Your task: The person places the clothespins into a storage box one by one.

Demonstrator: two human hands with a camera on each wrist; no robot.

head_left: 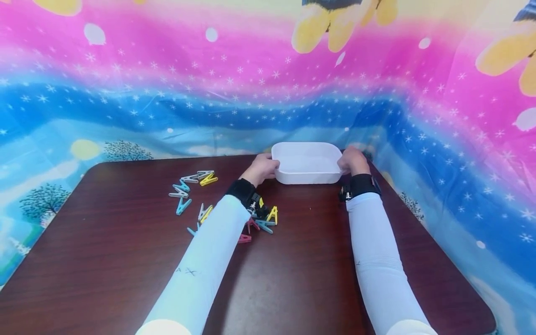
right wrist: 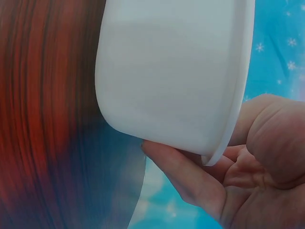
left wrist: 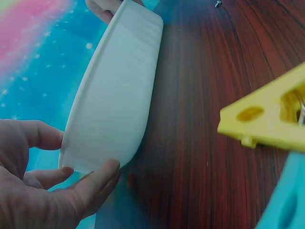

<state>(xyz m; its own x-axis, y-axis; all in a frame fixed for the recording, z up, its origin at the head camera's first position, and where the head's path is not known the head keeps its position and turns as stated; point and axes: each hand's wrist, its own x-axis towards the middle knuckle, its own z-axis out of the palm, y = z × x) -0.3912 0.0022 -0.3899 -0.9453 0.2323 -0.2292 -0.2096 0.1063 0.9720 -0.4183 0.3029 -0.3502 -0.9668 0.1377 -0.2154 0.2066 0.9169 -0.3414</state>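
A white rectangular plastic tub (head_left: 310,177) with rounded corners is at the far edge of the table, held at both ends. My left hand (head_left: 262,168) grips its left end; in the left wrist view, the thumb is at the rim and the fingers (left wrist: 97,183) lie against the end wall. At the opposite end, my right hand (head_left: 354,161) holds the tub, with a finger (right wrist: 183,174) along the wall below the rim in the right wrist view. From the head view no items show inside the tub. Whether its base touches the table cannot be told.
Plastic clothespins, such as a blue one (head_left: 183,206) and a yellow one (head_left: 209,179), lie scattered on the dark wooden table (head_left: 293,279). Several more lie beside and partly behind my left forearm. A patterned cloth (head_left: 251,93) hangs behind the table and along its right side.
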